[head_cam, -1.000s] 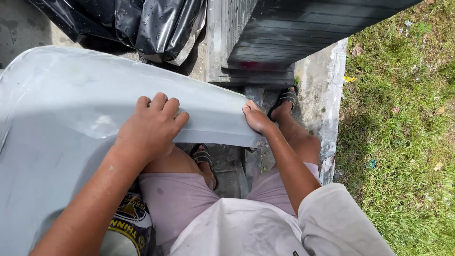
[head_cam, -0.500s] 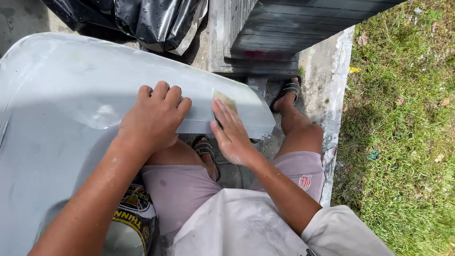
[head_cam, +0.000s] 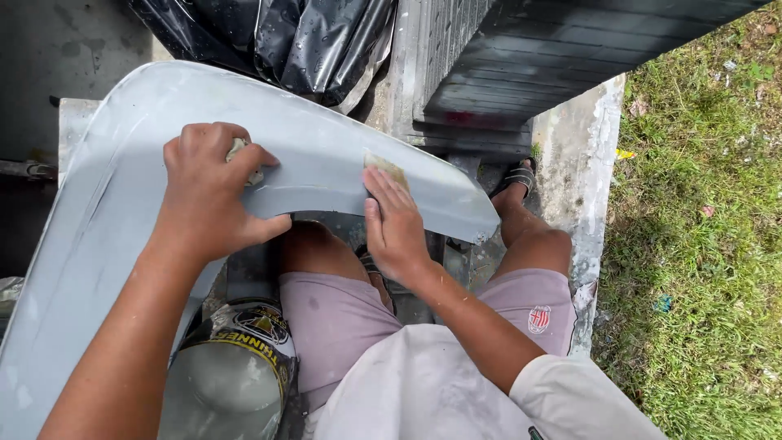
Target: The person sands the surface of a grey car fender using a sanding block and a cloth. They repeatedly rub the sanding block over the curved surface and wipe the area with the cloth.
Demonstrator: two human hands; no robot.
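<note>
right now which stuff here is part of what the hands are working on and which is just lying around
In hand:
- grey curved panel, steadied by the left hand
- small tan sanding pad, pressed on the panel under the right hand
- crumpled scrap under the left fingers

Lying about:
- open metal tin by the knee
- black plastic sheeting
- dark slatted crate
- grass

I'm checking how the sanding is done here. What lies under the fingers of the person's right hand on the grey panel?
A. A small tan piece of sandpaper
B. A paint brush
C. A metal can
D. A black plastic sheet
A: the right hand lies flat on the grey panel, its fingers pressing a small tan piece of sandpaper against it.
</note>
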